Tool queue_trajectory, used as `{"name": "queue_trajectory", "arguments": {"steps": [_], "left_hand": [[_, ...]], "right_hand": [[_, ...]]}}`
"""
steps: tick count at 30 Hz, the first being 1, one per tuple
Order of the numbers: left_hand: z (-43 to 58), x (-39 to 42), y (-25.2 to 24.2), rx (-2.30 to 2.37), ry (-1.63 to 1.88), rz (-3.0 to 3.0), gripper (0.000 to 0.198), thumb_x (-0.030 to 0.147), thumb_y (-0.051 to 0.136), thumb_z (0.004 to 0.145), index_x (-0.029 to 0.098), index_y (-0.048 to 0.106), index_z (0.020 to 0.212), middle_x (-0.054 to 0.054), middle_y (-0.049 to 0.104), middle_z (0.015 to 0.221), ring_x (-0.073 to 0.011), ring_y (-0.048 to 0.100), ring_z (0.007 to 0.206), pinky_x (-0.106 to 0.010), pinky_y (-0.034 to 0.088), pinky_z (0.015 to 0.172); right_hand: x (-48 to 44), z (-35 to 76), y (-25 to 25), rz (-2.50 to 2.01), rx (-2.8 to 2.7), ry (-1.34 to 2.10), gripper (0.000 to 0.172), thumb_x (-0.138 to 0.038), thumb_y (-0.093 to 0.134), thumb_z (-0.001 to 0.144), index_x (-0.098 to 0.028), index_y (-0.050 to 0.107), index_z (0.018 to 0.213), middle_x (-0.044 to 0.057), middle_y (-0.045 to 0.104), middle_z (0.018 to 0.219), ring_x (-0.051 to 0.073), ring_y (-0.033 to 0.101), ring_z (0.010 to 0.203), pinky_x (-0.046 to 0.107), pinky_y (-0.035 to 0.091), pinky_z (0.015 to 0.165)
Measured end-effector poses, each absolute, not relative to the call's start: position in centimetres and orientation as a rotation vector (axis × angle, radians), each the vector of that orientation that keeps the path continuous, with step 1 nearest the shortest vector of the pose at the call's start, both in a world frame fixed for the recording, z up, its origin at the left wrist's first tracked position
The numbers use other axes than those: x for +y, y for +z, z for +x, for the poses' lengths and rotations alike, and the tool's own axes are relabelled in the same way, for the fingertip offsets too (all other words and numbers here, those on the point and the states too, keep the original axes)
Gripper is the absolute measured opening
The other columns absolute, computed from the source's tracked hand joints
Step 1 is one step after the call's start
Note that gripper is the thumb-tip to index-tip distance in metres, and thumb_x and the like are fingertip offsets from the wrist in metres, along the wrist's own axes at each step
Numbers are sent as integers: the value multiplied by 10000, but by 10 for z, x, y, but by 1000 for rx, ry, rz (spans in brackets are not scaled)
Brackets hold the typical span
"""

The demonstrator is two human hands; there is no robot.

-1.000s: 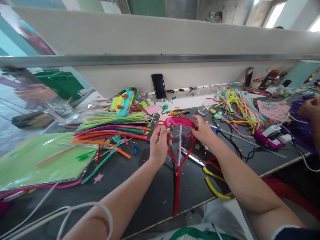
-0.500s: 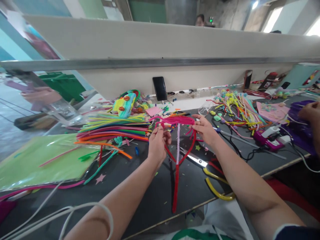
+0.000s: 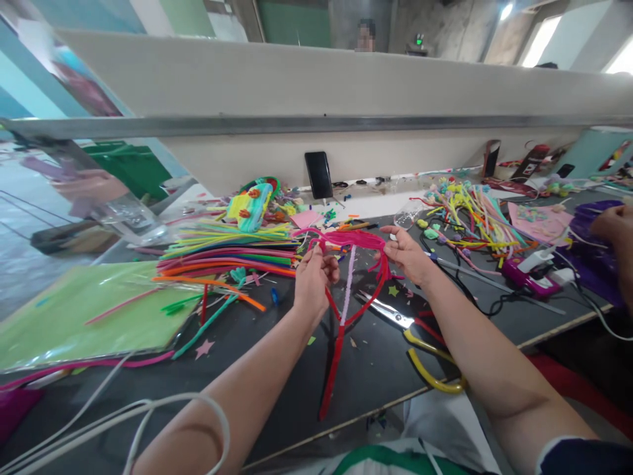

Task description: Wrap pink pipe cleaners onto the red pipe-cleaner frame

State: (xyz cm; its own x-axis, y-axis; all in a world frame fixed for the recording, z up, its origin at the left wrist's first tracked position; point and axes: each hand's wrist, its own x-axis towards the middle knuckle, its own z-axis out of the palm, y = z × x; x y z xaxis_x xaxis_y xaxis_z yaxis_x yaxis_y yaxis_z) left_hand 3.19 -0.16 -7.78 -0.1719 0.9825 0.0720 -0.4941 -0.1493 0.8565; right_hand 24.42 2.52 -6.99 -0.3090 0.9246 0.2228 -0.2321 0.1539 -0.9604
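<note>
Between my hands is a pipe-cleaner frame [image 3: 357,239]: a thick pink top edge, red sides meeting in a point, a pale lilac middle strip and a red stem [image 3: 332,373] hanging down. My left hand [image 3: 314,277] pinches its left corner, fingers closed. At the right corner, my right hand [image 3: 406,254] grips the pink end between thumb and fingers. Scissors [image 3: 403,321] with yellow handles lie on the dark table under my right forearm, blades partly apart and pointing toward the frame.
Left of my hands lies a pile of coloured pipe cleaners [image 3: 230,257] beside a green sheet in plastic [image 3: 84,316]. A phone [image 3: 319,175] leans on the partition. Right are a tangle of pipe cleaners [image 3: 479,214], a purple power strip [image 3: 530,277] and another person's hand [image 3: 613,227].
The frame's red stem has swung to the left at its lower end, and the lilac strip now slants. Both hands keep their hold on the corners.
</note>
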Motion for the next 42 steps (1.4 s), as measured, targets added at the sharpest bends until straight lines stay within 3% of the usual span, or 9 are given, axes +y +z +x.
{"name": "queue_trajectory", "arguments": {"steps": [8,14,18,23,26,29,33,38,42], "left_hand": [[32,0,-80,851,1626,810,315,439,611,780,144,604,892,16,572,571,-75,510,430,-181,347,398],[35,-3,-79,874,1609,799,348,472,599,771,145,600,891,32,553,545,-66,479,387,-179,327,379],[39,-7,-82,889,1607,806,381,501,599,765,149,594,911,33,554,547,-68,472,375,-178,305,363],[40,-8,-85,888,1587,780,371,495,587,778,160,581,939,38,550,538,-70,473,385,-174,312,376],[36,-6,-83,866,1571,741,367,494,589,779,158,583,926,35,543,532,-72,469,389,-177,309,380],[30,-3,-80,795,1528,738,365,477,607,777,145,597,927,27,542,548,-70,465,394,-183,308,381],[24,-1,-75,680,1366,806,347,448,616,787,137,597,940,23,539,556,-66,440,367,-191,290,368],[27,-8,-65,689,1203,890,350,461,613,793,143,600,940,12,552,568,-58,427,358,-179,287,349],[35,-16,-63,728,1126,936,354,457,633,782,139,622,938,-13,583,619,-72,480,412,-170,318,340]], "right_hand": [[26,240,-72,-807,-1408,1320,568,-384,705,691,-228,422,1158,-50,604,664,141,605,646,261,464,629],[34,236,-82,-906,-1331,1155,458,-410,687,660,-230,395,963,-101,501,584,132,575,602,256,434,601],[37,232,-86,-1024,-1351,950,381,-359,637,671,-236,346,882,-124,397,569,90,443,508,224,348,542],[36,232,-89,-1103,-1444,862,354,-328,609,687,-235,338,896,-124,388,567,85,360,471,223,299,507],[36,237,-88,-1097,-1503,932,402,-339,611,706,-227,388,1021,-101,458,608,108,451,528,247,378,564],[37,243,-84,-1012,-1517,986,514,-345,617,709,-227,414,1167,3,622,891,155,596,810,315,460,765],[35,247,-76,-950,-1496,989,471,-395,581,785,-210,491,1209,80,631,1117,187,592,1041,371,428,944],[24,244,-65,-979,-1758,989,424,-391,610,809,-213,592,1193,75,616,1230,214,556,1139,369,413,971],[16,247,-54,-1084,-1826,971,371,-376,640,777,-204,660,1105,50,684,1055,213,619,948,343,471,822]]}}
